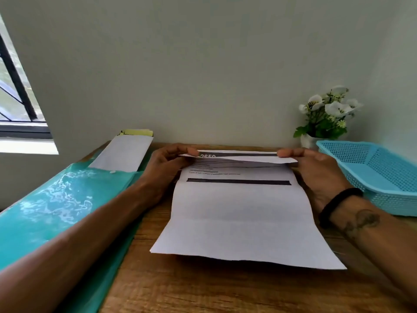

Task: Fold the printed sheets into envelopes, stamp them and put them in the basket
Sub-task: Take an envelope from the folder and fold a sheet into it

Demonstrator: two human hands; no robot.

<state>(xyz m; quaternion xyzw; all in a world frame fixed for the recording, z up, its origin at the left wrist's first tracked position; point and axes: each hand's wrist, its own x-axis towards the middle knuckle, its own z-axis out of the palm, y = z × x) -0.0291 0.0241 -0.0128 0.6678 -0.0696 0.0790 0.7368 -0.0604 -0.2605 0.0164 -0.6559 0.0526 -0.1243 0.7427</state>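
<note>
Sheet (241, 213), seemingly pinched between hands.

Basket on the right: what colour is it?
Light blue mesh basket, clearest in the head view.

Soft daylight came from the black-framed window (15, 105), whose white sill (27, 146) was blown out. Just right of that window, the glossy teal plastic folder (56, 199) carried rippled white glare. The white printed sheet (243, 213), further right of the window, threw a thin, soft shadow onto the brown wooden desk (203, 290). The picture was slightly soft, the sheet's small print unreadable. Wide-angle distortion bent the window frame and stretched the forearms at the lower corners.
</note>
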